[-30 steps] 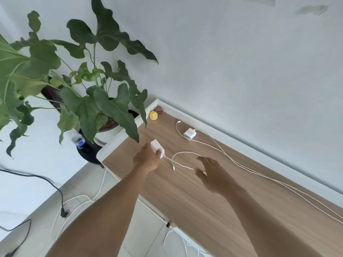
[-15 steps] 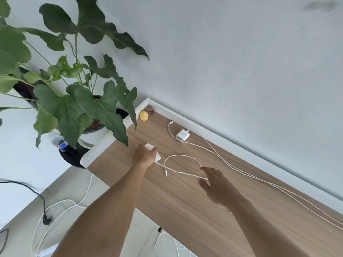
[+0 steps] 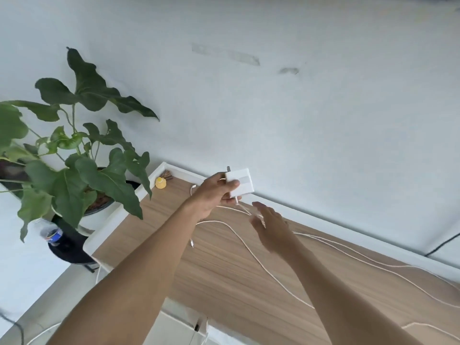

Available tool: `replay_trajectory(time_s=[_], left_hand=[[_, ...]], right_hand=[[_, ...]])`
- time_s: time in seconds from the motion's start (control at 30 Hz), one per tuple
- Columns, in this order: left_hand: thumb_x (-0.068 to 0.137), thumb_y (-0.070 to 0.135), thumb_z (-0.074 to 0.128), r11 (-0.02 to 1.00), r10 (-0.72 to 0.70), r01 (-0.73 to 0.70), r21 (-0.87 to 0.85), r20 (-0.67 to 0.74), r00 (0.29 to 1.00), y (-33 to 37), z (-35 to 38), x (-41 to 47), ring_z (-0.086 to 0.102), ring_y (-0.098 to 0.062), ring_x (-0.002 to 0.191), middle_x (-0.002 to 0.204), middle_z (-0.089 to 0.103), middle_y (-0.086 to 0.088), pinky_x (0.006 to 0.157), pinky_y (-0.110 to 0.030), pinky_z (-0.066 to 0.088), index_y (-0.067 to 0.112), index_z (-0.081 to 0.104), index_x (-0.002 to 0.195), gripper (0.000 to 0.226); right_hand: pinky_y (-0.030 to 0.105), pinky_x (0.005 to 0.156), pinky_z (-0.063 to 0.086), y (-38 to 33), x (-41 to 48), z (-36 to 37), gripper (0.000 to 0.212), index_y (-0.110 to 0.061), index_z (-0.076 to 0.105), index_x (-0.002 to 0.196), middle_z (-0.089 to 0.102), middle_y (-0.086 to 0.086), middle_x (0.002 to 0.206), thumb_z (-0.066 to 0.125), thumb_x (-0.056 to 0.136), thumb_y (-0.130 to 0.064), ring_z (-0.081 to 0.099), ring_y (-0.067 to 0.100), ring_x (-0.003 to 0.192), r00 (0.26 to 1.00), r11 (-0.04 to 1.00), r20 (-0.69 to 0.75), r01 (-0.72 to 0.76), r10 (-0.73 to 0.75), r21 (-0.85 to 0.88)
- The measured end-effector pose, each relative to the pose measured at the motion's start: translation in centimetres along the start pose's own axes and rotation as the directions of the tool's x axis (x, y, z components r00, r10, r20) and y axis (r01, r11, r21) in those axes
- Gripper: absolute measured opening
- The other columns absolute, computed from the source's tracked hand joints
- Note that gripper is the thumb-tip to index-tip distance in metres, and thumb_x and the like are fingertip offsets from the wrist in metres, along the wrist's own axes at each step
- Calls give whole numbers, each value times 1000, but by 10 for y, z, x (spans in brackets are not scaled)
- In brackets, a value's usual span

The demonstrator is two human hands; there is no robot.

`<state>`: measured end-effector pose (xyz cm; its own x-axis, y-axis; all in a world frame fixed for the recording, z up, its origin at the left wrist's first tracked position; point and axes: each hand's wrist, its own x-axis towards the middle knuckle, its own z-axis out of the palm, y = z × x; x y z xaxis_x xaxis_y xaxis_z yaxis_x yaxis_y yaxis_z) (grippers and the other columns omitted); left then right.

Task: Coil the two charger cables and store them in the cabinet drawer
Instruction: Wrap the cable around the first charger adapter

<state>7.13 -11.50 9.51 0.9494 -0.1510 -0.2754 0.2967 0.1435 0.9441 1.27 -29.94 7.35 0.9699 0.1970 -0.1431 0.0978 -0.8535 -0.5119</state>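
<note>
Gripping the white charger block (image 3: 240,182), the left hand (image 3: 214,195) hides its cable's start; right hand (image 3: 270,225) open, empty.

both forearms are bare to the frame's edge, no sleeves showing; left hand (image 3: 213,192) and right hand (image 3: 270,226) carry no rings, watch or gloves.

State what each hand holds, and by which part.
The left hand grips the white charger adapter by its left end, lifted off the cabinet top. The right hand is open, holding nothing.
</note>
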Motion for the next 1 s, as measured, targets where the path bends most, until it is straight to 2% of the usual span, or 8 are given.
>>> replay_trajectory(time_s=[0.13, 0.23, 0.43, 0.53, 0.63, 0.73, 0.87, 1.0], left_hand=[[92, 13, 64, 998, 60, -65, 28, 152, 987, 38, 52, -31, 71, -28, 84, 106, 67, -7, 77, -33, 60, 9, 57, 118, 27], [92, 13, 64, 994, 89, -100, 37, 241, 966, 61, 95, -59, 71, -31, 90, 112, 65, -10, 90, -40, 57, 9, 57, 119, 28], [96, 15, 58, 948, 53, -211, 238, 536, 843, 89, 178, -117, 68, -25, 96, 112, 66, -11, 88, -35, 56, 8, 59, 123, 28], [97, 16, 56, 885, 10, -286, 367, 600, 800, 87, 217, -147, 64, -19, 101, 111, 66, -7, 92, -30, 54, 6, 59, 124, 29], [99, 17, 53, 853, -27, -313, 416, 636, 771, 78, 245, -175, 63, -17, 96, 108, 66, -7, 86, -26, 55, 1, 58, 125, 31], [99, 14, 52, 848, -99, -302, 435, 691, 716, 65, 266, -202, 63, -19, 86, 99, 66, -7, 75, -27, 55, 0, 59, 122, 28], [97, 13, 56, 828, -163, -335, 450, 765, 623, 49, 284, -234, 59, -26, 79, 97, 64, -13, 70, -28, 54, -4, 61, 120, 29], [93, 18, 63, 797, -227, -357, 487, 790, 570, 42, 302, -255, 60, -26, 75, 96, 64, -14, 69, -31, 54, 3, 66, 114, 26]], right_hand=[[39, 95, 39, 2, -42, -50, 33, -25, 61, 112, 63, 2, 111, 31, 103, -36, 51, 25, 111, 995, 998, -88, -50, 52, 27], [40, 84, 47, 14, -89, -85, 31, -18, 59, 89, 67, 3, 94, 34, 102, -30, 58, 26, 91, 987, 992, -152, -24, 44, 126], [18, 57, 38, 50, -172, -141, 24, -22, 55, 87, 65, -13, 81, 37, 102, -26, 53, 2, 66, 972, 989, -226, -34, 67, 145], [17, 56, 43, 70, -213, -168, 25, -22, 56, 85, 62, -13, 78, 37, 97, -12, 55, 5, 67, 961, 993, -262, -69, 92, 95], [17, 51, 38, 79, -250, -191, 27, -25, 52, 77, 59, -12, 74, 38, 91, -5, 51, 7, 62, 954, 993, -277, -98, 112, 63], [24, 51, 36, 82, -284, -209, 28, -21, 51, 65, 55, -6, 65, 44, 82, 0, 48, 15, 60, 962, 991, -239, -116, 130, 73], [12, 48, 40, 91, -332, -226, 21, -1, 65, 80, 56, -1, 60, 44, 86, 1, 52, 12, 57, 972, 959, -57, -214, 228, 183], [17, 57, 45, 89, -365, -244, 34, -14, 60, 64, 53, -3, 56, 55, 96, -25, 51, 15, 54, 955, 937, 71, -296, 288, 186]])
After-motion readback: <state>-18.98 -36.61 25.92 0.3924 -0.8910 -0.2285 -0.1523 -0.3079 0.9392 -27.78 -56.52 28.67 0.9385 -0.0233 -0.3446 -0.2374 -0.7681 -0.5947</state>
